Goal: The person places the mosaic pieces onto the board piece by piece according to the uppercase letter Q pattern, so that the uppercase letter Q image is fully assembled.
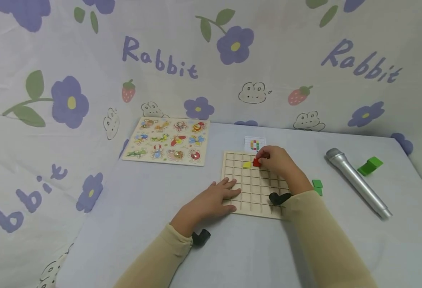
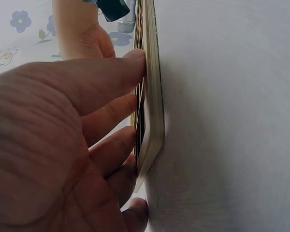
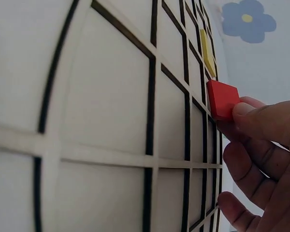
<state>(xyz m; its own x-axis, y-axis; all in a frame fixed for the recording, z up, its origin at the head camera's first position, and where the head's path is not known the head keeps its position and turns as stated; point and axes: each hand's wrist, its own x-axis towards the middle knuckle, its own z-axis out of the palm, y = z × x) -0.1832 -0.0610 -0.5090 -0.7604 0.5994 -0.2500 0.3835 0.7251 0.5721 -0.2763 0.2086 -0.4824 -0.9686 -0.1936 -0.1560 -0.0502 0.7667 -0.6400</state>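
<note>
My right hand (image 1: 277, 162) pinches a red square tile (image 3: 223, 99) between thumb and fingers, low over the far part of a wooden grid board (image 1: 250, 200). Just left of it a yellow tile (image 1: 247, 165) lies in one of the board's cells. My left hand (image 1: 212, 200) rests with spread fingers on the board's left edge; in the left wrist view its thumb (image 2: 134, 60) touches the board's rim. Behind the board is a small card (image 1: 255, 143) with a ring of coloured squares.
A wooden insect puzzle board (image 1: 166, 142) lies at the back left. To the right are green tiles (image 1: 317, 183), a silver microphone (image 1: 358, 182) and a green block piece (image 1: 370, 166). A patterned cloth (image 1: 225, 80) hangs behind the table.
</note>
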